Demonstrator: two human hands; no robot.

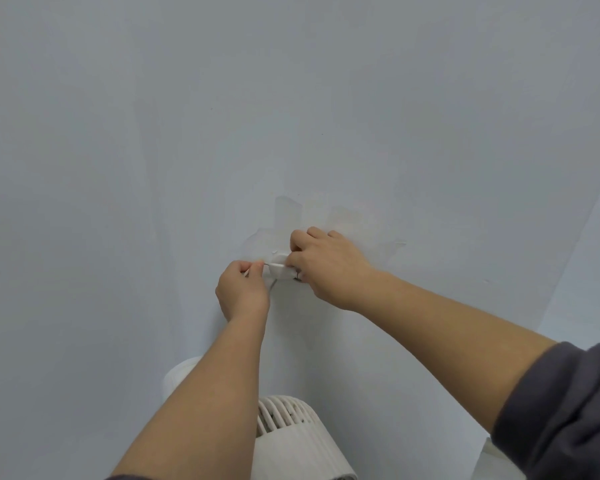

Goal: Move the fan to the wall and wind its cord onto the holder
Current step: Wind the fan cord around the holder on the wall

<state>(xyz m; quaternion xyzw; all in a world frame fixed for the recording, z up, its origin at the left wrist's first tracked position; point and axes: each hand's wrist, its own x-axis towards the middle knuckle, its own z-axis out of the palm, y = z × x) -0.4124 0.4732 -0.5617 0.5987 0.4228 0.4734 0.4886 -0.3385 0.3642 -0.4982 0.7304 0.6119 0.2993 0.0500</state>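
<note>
A white fan [291, 431] stands close to the pale wall [222, 116], low in the head view, its ribbed housing partly hidden behind my left forearm. Above it a small white holder [279, 268] is fixed on the wall. My left hand [243, 292] pinches a thin white cord [269, 264] just left of the holder. My right hand [326, 268] is closed around the holder's right side, fingers curled on the cord there. A short stretch of cord hangs below the holder. The rest of the cord is hidden by my hands.
Patches of old tape or repaired paint [288, 213] mark the wall above the holder. A wall corner [582, 237] runs down at the far right. A white rounded object [177, 375] sits left of the fan.
</note>
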